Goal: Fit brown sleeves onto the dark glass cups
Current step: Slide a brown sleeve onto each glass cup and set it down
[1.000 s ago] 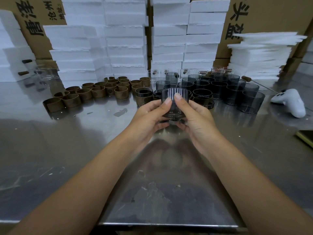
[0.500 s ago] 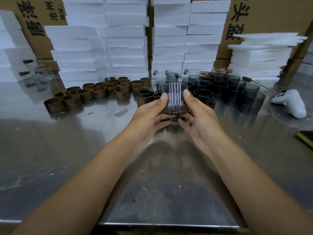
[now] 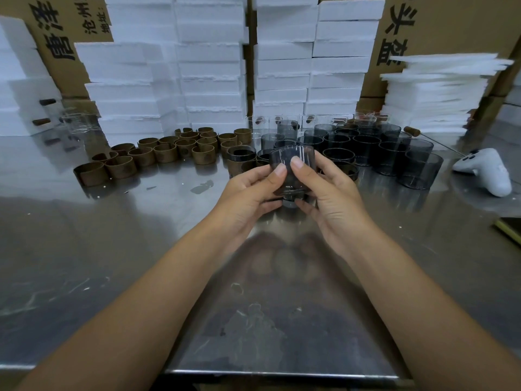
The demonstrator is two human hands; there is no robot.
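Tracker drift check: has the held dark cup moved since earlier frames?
Yes. The held cup has dropped from half a second ago, its rim lower against the standing dark cups behind, back near its position a second ago.

Left grip (image 3: 248, 193) and right grip (image 3: 331, 193) hold a dark glass cup (image 3: 282, 156) over the desk (image 3: 112, 249); brown sleeves (image 3: 165, 152) at ten o'clock, more cups (image 3: 366, 148) at one o'clock.

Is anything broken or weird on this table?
Nothing looks broken or spilled. Two things stand out: a white game controller lies on the steel table right of the dark cups, unlike the work items, and a small dark scrap with white crumbs lies in front of the brown sleeves.
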